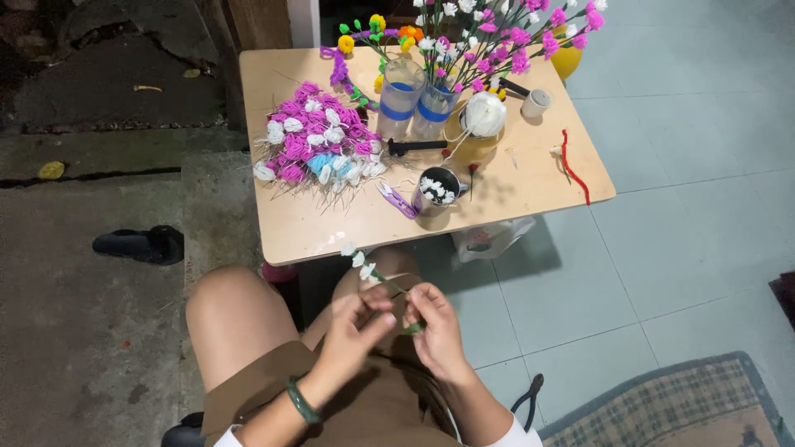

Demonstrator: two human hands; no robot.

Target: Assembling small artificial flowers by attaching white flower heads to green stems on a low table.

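Over my lap, my left hand and my right hand pinch a thin green stem between them. The stem carries small white handmade flowers and slants up to the left toward the table edge. My right hand's fingers also hold green tape at the stem's lower end. A green bangle circles my left wrist.
A low wooden table holds a heap of pink and white flowers, two clear jars of flower stems, a cup of white pieces, purple scissors, a red pipe cleaner. Pliers, rug, sandal on floor.
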